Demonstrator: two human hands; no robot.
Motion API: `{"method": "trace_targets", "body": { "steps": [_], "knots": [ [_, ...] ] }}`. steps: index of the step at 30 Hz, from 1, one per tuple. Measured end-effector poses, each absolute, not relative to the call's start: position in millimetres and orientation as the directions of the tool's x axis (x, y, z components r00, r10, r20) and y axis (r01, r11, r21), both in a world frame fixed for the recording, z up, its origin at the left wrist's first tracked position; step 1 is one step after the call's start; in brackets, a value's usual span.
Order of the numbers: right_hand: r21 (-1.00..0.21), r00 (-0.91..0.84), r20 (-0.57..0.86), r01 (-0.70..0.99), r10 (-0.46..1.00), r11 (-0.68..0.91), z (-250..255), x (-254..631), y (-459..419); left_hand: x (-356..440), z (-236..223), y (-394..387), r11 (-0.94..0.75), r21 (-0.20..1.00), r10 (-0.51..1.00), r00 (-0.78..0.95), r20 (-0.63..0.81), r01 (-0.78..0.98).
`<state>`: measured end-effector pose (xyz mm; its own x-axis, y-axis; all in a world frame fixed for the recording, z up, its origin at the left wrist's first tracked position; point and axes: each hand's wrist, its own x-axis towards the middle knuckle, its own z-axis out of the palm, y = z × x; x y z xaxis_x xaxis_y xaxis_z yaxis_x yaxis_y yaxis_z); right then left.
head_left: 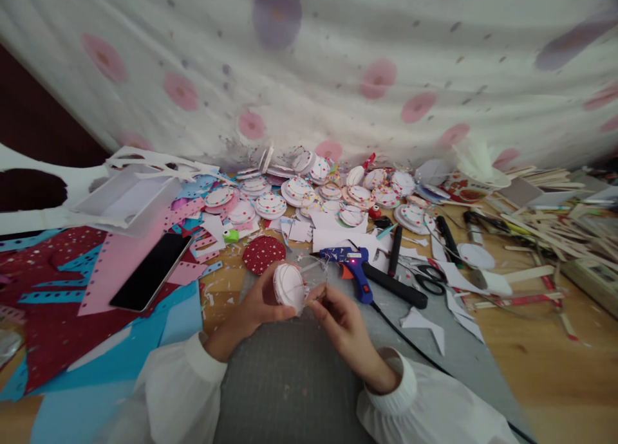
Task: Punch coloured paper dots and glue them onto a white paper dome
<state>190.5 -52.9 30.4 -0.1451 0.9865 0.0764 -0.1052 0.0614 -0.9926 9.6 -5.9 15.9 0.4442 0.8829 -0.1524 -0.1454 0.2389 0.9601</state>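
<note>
My left hand (257,310) is closed round a small round white paper craft (290,286), made of stacked discs and held tilted over the grey cutting mat (284,386). At its right edge my right hand (344,320) pinches with thumb and forefinger; something thin, like a thread or wire, shows there but is too small to make out. Just behind the hands lies a red disc with white specks (264,255). A blue hot glue gun (348,262) with a lit red light rests beyond my right hand, its nozzle pointing left.
Finished-looking paper discs with coloured dots (297,190) are heaped along the back. A phone (152,270) lies on coloured sheets at left, near a white box (128,199). Scissors (429,278), a black-handled tool (396,286) and wooden sticks (545,180) lie at right. The gun's cord (410,341) crosses the mat.
</note>
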Motion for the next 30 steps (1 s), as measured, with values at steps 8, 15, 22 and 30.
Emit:
{"method": "trace_targets", "body": {
  "steps": [8,15,22,30],
  "knots": [
    [-0.988,-0.205,-0.003,-0.15,0.979,-0.034,28.4,191.8,-51.0,11.9,16.8,-4.6,0.233,0.952,0.882,0.455,-0.123,-0.196],
    [-0.978,-0.247,-0.062,-0.178,0.967,-0.109,30.3,190.3,-49.2,12.9,19.5,-4.4,0.236,0.945,0.874,0.474,-0.106,-0.225],
    [-0.969,-0.298,-0.088,-0.194,0.95,-0.15,34.2,191.9,-50.6,13.5,23.5,-4.7,0.219,0.951,0.879,0.467,-0.096,-0.218],
    [-0.961,-0.258,-0.1,-0.226,0.961,-0.161,36.5,188.6,-50.5,11.1,15.7,-4.5,0.216,0.958,0.893,0.436,-0.115,-0.188]
  ]
}}
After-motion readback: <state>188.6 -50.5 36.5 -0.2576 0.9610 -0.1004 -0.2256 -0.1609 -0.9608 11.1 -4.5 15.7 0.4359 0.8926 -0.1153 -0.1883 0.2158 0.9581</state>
